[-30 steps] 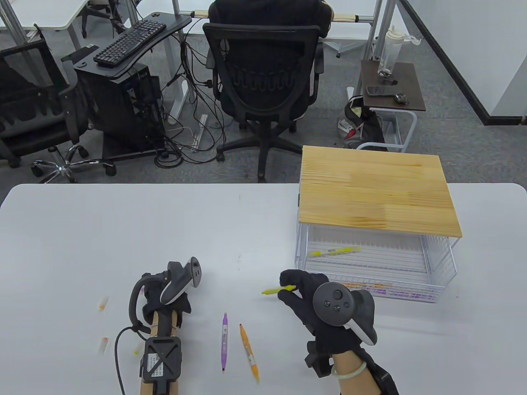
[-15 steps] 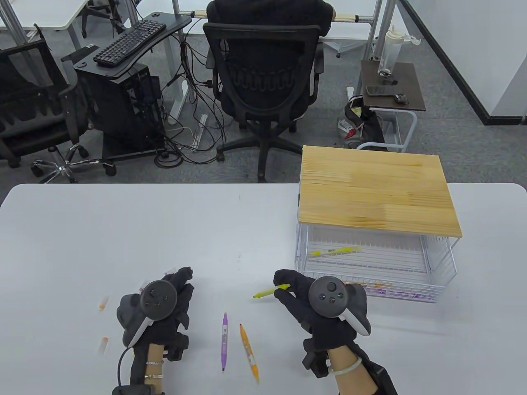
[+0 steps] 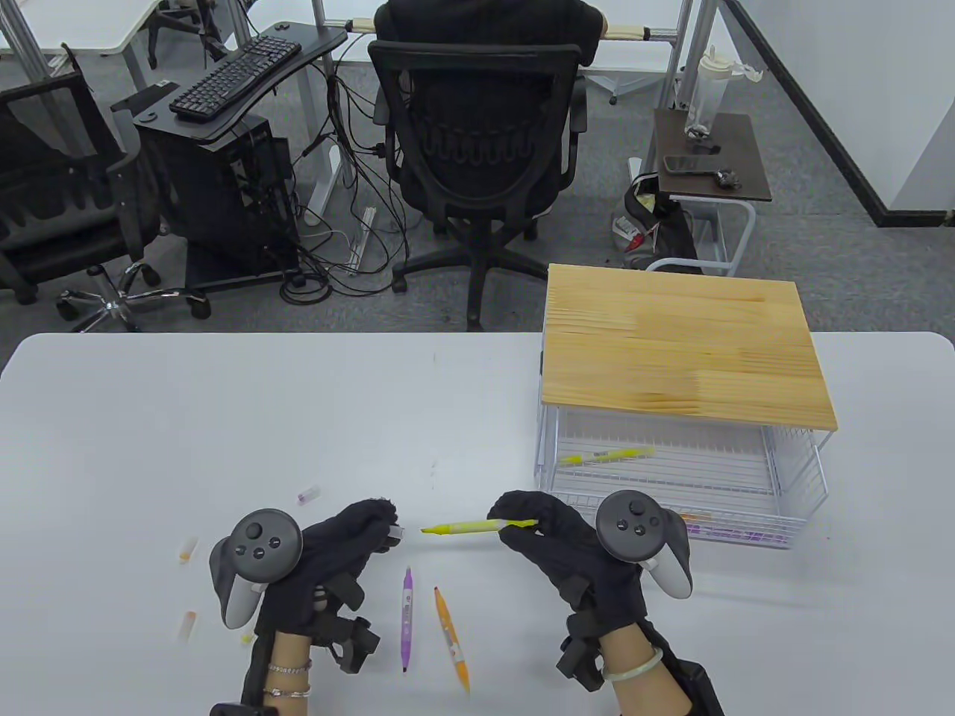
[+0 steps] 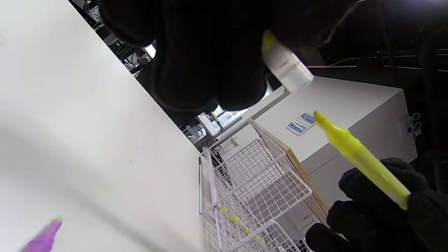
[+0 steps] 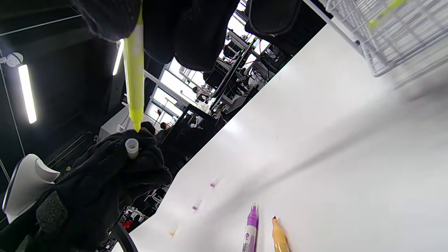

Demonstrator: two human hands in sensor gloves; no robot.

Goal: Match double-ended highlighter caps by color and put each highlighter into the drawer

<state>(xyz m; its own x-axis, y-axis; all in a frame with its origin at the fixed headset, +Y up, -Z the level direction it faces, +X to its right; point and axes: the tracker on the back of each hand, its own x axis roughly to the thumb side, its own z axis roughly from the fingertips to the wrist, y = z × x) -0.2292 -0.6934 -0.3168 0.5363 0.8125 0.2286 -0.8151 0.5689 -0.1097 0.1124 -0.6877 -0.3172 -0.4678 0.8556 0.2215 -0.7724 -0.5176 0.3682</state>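
We're pinching one yellow highlighter (image 3: 477, 526) in right hand (image 3: 567, 548), one cap (image 4: 287, 66) in left hand (image 3: 328, 552); two highlighters (image 3: 406, 619) lying near on surface (image 3: 298, 418).

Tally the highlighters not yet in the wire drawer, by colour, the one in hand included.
Yellow highlighter, held in the right hand: 1
Purple highlighter, lying on the table: 1
Orange highlighter, lying on the table: 1
Total: 3
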